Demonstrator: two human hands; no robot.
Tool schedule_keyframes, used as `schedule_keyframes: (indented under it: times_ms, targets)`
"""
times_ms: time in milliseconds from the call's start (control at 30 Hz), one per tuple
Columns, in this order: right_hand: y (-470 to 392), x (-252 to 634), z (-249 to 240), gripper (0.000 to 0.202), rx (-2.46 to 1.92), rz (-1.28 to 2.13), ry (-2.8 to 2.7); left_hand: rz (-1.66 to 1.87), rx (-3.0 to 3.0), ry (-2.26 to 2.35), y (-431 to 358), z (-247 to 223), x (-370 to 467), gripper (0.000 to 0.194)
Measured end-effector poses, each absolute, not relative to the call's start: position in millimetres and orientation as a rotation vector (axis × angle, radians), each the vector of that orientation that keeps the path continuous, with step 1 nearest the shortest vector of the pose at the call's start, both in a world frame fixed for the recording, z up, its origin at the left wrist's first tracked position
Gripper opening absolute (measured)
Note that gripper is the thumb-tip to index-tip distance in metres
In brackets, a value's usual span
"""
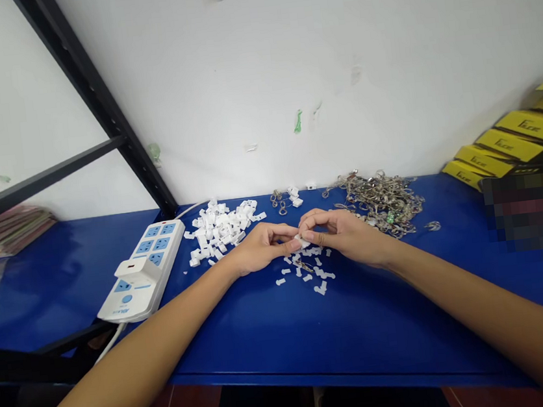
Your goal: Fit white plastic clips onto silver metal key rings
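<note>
Above the middle of the blue table, my left hand (266, 245) and my right hand (344, 234) meet at a small white plastic piece (304, 241). Both hands are closed, thumbs and fingers pinching it from either side. Fingers cover part of the piece, so its exact shape is hidden. Small flat white tabs (307, 278) lie scattered just below the hands, with a little metal part among them. A heap of white plastic housings (222, 227) sits beyond my left hand. Behind my right hand spreads a tangled pile of metal clips or loops (383, 200).
A white power strip (148, 260) with a plugged-in adapter lies at the left beside a black metal frame (108, 111). Yellow boxes (510, 143) are stacked at the right. Near the wall is a small group of white and metal pieces (294, 196). Papers (24, 228) lie far left.
</note>
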State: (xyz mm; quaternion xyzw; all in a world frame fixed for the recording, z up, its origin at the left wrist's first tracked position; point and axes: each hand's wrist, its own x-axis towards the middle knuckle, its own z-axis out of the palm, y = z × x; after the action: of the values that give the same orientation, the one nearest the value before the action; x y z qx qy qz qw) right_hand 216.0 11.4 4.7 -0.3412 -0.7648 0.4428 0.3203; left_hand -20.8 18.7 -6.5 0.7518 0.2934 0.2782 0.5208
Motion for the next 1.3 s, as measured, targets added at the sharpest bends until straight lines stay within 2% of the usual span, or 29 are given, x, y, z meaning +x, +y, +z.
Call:
schedule_keyframes:
  times_ms: [233, 567, 1300]
  targets:
    - [10, 213, 6, 0.028, -0.85, 1.193, -1.982, 0.731, 1.814, 0.712, 15, -6, -19, 0.036]
    - [2, 209, 4, 0.025, -0.849, 1.512, -1.633, 0.782, 1.843, 0.71, 11, 2, -16, 0.031]
    - [2, 207, 3, 0.037, -0.846, 1.444, -1.683, 0.907, 1.966, 0.802, 3, 1, -9, 0.025]
